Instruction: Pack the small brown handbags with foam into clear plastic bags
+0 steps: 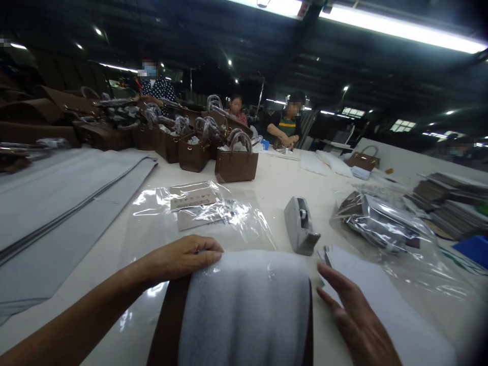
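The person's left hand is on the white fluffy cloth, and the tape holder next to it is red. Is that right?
Not quite. The tape holder is grey, not red; the head view shows it standing on the table just beyond the cloth. The rest is right: the left hand does rest on the white cloth.
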Action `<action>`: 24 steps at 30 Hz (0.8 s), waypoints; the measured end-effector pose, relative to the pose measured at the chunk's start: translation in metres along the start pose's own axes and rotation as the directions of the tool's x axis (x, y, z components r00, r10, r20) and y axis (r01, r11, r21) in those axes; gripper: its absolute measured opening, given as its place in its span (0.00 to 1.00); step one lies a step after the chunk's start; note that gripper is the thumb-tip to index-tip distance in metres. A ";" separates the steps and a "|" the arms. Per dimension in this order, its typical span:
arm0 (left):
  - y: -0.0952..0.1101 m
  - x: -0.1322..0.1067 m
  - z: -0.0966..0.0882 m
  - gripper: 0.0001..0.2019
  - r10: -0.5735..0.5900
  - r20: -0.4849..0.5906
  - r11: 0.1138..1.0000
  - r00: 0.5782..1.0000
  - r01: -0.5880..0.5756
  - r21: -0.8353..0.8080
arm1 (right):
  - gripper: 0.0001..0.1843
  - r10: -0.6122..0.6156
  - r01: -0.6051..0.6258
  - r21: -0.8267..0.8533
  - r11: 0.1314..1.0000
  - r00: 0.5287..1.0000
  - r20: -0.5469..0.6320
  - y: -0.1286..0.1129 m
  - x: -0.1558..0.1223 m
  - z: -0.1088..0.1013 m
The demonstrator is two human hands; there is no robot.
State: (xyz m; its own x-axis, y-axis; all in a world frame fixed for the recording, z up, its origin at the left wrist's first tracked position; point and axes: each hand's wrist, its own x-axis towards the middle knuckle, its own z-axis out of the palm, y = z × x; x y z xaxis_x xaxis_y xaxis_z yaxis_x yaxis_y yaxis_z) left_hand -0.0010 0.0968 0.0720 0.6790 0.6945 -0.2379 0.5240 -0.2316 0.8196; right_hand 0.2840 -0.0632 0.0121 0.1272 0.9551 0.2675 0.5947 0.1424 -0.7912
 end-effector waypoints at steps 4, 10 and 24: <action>0.002 -0.001 -0.004 0.16 0.019 0.012 0.999 1.000 -0.019 0.051 | 0.32 0.287 -0.311 0.217 0.925 0.948 0.134 -0.009 0.042 0.021; 0.020 0.018 -0.002 0.18 0.041 0.089 0.974 0.995 -0.060 0.217 | 0.29 0.285 -0.339 0.269 0.901 0.933 0.222 -0.016 0.043 0.028; 0.057 0.052 0.014 0.32 -0.161 0.379 0.934 0.912 0.016 0.358 | 0.12 0.425 -0.487 0.600 0.634 0.868 0.256 -0.018 0.047 0.019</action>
State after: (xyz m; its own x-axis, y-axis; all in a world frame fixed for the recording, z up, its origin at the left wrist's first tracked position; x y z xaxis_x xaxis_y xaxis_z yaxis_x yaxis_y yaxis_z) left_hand 0.0708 0.1102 0.0990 0.7294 0.4124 -0.5458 0.6840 -0.4489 0.5750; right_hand 0.2638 -0.0164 0.0285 0.1599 0.9564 -0.2445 -0.1610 -0.2191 -0.9623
